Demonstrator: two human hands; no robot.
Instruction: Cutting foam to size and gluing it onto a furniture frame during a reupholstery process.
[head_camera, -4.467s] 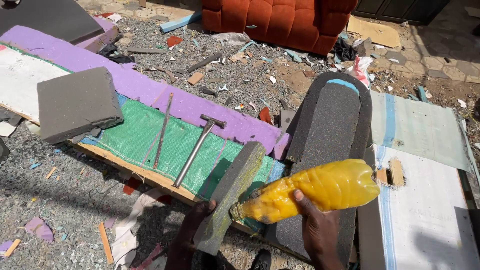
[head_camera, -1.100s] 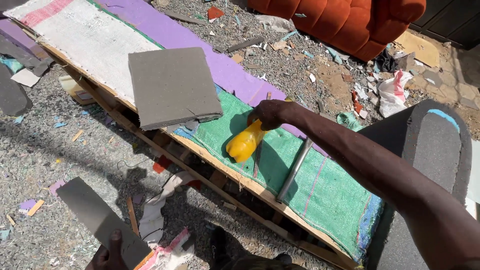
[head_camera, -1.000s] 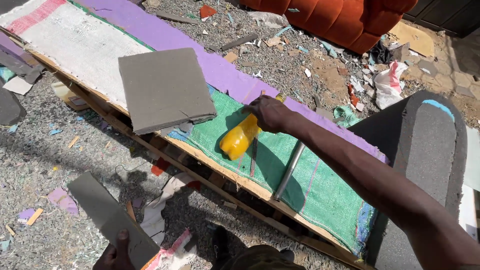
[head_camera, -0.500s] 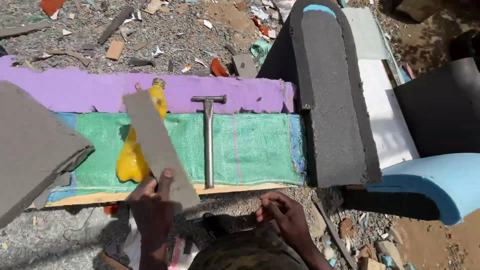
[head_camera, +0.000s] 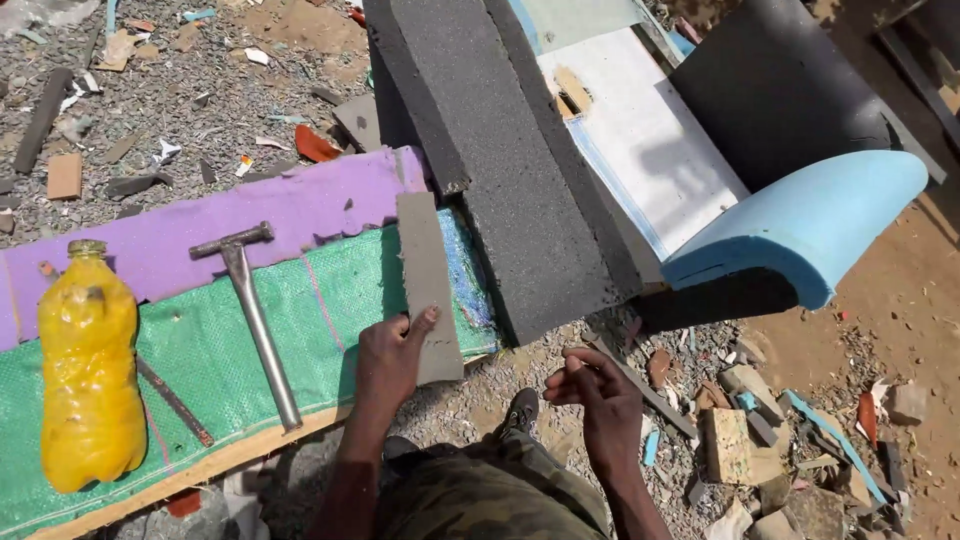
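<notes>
My left hand presses on the near end of a narrow grey foam strip that lies flat on the green woven sheet, beside a long dark grey foam slab. My right hand hovers over the gravel near my knee, fingers curled, seemingly holding nothing. A yellow plastic bottle lies on the green sheet at the left. A metal hammer lies between the bottle and the strip.
A purple foam band runs behind the green sheet. A thin dark rod lies beside the bottle. A blue curved foam piece and white panel sit at the right. Gravel with foam and wood scraps surrounds everything.
The bottle has been set down on the green sheet and my right hand has let go of it. My left hand has brought the grey strip up and laid it beside the dark slab.
</notes>
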